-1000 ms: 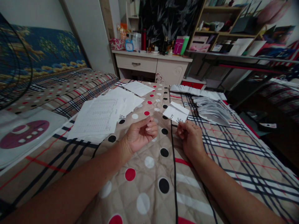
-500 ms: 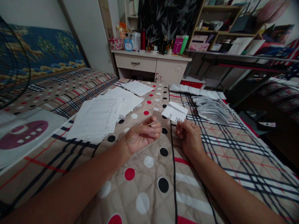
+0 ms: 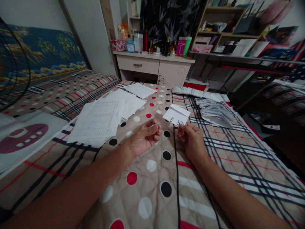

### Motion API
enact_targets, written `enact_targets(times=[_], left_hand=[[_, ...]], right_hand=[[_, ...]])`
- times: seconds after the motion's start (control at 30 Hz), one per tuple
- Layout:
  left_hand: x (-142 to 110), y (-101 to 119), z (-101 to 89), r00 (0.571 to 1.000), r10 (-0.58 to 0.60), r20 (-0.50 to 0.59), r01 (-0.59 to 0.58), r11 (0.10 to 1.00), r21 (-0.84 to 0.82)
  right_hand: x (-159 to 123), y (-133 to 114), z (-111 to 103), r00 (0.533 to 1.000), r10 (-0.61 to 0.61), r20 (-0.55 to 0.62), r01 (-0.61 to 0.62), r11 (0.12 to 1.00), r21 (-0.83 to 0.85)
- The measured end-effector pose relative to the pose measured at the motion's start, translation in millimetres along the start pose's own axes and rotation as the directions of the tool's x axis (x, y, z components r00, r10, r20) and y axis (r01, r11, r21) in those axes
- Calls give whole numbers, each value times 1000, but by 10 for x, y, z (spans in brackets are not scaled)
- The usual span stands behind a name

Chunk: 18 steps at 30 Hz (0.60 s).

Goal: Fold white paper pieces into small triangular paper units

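Observation:
My right hand [image 3: 192, 138] pinches the near edge of a folded white paper [image 3: 176, 114] between thumb and fingers. A crease runs across the paper, and dark handwritten characters show on its lower part. To its left, my left hand [image 3: 145, 136] hovers over the dotted bedspread with its fingers curled in and the thumb against them. I see nothing held in it. The two hands are apart, and the left one does not touch the paper.
Loose white sheets [image 3: 95, 119], the top one printed with a table, lie to the left. A fanned pile of folded papers [image 3: 215, 114] and a row of white papers [image 3: 200, 92] lie at the right. A dresser [image 3: 138, 64] stands beyond the bed.
My right hand and the folded paper have shifted slightly left. My left thumb has closed down further over the curled fingers, and that hand has moved a little left.

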<state>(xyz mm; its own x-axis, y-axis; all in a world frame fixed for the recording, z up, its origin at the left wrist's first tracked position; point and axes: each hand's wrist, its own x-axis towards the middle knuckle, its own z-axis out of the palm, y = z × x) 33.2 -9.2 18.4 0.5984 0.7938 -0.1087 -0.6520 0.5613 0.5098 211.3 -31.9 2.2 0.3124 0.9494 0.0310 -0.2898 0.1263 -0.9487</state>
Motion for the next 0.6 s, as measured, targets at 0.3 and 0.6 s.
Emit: enact_targets(times=[0.3,0.6], left_hand=[[65,-1,-15,972,142,-185,-113,980,162],[92,-66,-53,948,254,-190,-158,899,408]], right_hand=[[-27,-23,15,986,84,145,-29,938,-346],[-141,-2,56,939,-281,199,344,779,-523]])
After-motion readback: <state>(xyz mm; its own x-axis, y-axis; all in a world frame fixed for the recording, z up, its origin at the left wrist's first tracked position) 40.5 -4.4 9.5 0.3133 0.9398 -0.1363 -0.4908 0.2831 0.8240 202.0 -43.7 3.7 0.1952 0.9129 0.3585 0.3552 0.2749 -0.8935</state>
